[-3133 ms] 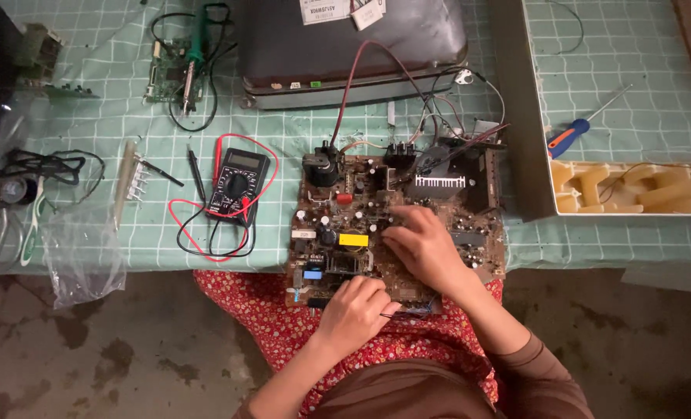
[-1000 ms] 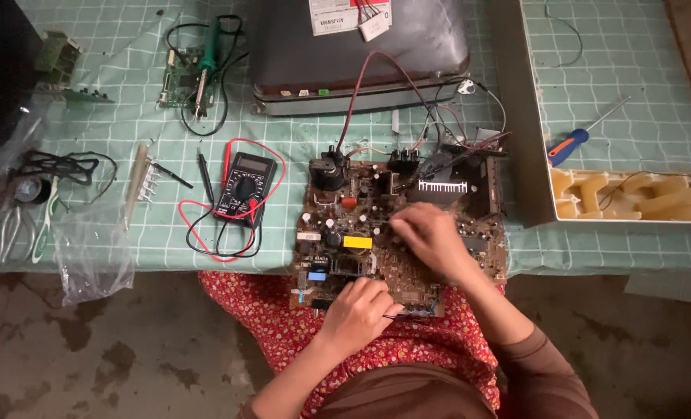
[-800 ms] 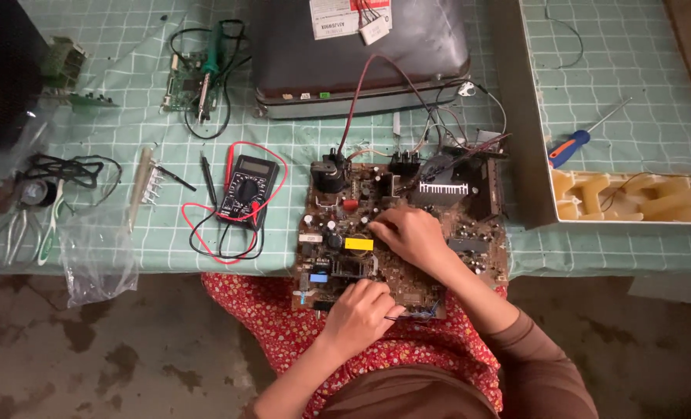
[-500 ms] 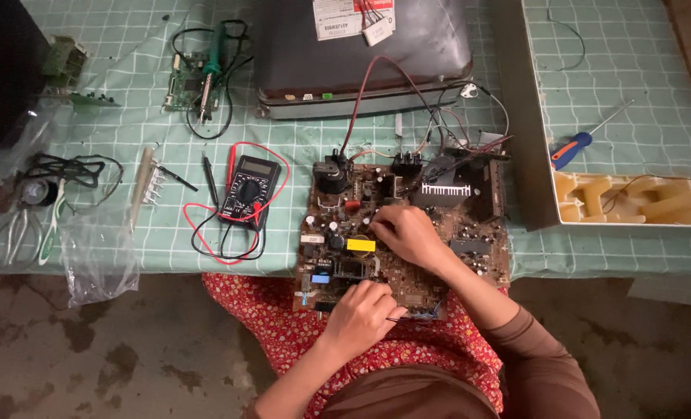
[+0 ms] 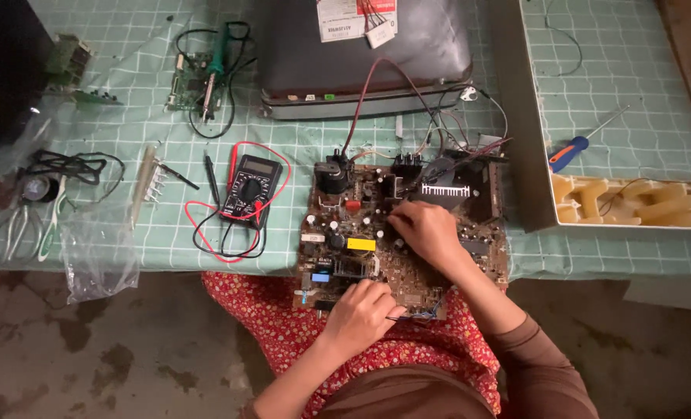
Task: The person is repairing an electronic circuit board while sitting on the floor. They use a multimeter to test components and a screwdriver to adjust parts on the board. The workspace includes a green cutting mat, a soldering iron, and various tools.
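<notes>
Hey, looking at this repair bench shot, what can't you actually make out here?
All in the head view:
- Which part the right hand touches on the circuit board: fingers cover it.
- What thin item the left hand pinches: too small.
- The dark box at top left: cut off, in shadow.
- Multimeter dial setting: too small.

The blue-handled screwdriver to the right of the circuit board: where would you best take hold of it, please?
Take the screwdriver by its thick blue and orange handle, coming from above. It lies flat on the checked mat, handle toward the board, thin shaft pointing away up-right, with open space around it.
</notes>
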